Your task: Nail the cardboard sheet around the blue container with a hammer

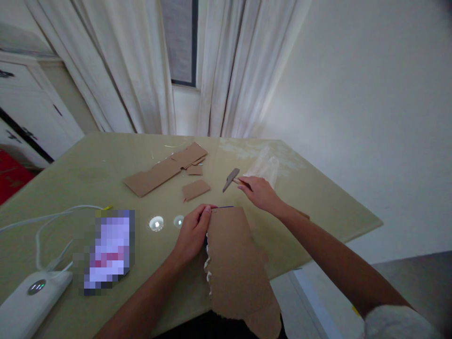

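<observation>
My right hand [259, 192] is closed round the handle of a small hammer [231, 179], its metal head raised over the table. Below and nearer to me, a long brown cardboard piece [235, 263] with a ragged near end reaches over the table's front edge. My left hand [193, 230] grips its left edge at the far corner, thumb on top. A tiny shiny spot, perhaps a nail head, shows by the thumb; I cannot make it out surely. White blobs line the cardboard's left edge, and a thin dark blue edge shows at its far end.
Cardboard scraps [165, 170] and a smaller cardboard piece [196, 189] lie farther back on the table [141, 292]. A crumpled clear plastic bag [264, 165] is behind my right hand. On the left are a pixelated phone-like screen [108, 252], a white power bank [38, 301] and white cables [52, 219].
</observation>
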`<state>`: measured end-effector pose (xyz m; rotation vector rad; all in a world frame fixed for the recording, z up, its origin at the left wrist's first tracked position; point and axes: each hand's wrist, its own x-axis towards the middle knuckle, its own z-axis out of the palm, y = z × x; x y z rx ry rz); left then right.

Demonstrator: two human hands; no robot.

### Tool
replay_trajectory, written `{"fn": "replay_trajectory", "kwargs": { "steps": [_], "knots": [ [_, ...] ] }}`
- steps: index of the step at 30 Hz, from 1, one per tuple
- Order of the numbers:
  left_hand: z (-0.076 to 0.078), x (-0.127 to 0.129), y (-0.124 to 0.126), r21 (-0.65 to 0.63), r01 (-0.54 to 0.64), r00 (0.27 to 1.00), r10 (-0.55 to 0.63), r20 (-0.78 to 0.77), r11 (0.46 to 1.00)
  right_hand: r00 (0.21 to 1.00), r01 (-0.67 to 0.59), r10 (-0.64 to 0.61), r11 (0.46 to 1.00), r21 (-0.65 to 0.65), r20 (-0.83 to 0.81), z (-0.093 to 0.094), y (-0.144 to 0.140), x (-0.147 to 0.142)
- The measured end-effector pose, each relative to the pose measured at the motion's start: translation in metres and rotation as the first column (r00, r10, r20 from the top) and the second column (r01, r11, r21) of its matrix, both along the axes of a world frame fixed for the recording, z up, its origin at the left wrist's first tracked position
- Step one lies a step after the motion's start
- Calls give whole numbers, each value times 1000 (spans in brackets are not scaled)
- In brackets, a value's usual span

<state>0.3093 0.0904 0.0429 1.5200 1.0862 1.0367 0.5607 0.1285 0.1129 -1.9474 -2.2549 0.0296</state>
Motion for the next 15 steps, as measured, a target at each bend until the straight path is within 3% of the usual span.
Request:
{"fn": "replay_trajectory", "kwargs": {
  "steps": [7,11,15],
  "knots": [
    [2,1,-1,33,-22,999,23,-23,999,998,49,-51,998,-41,-46,-62,0,27],
    [1,1,1,16,-55,998,55,-31,998,997,60,-62,997,-47,-54,-77,-1,26],
    [0,1,2,-4,-55,998,55,-16,998,995,81,-82,996,-29,-49,-79,0,22]
  ]
}}
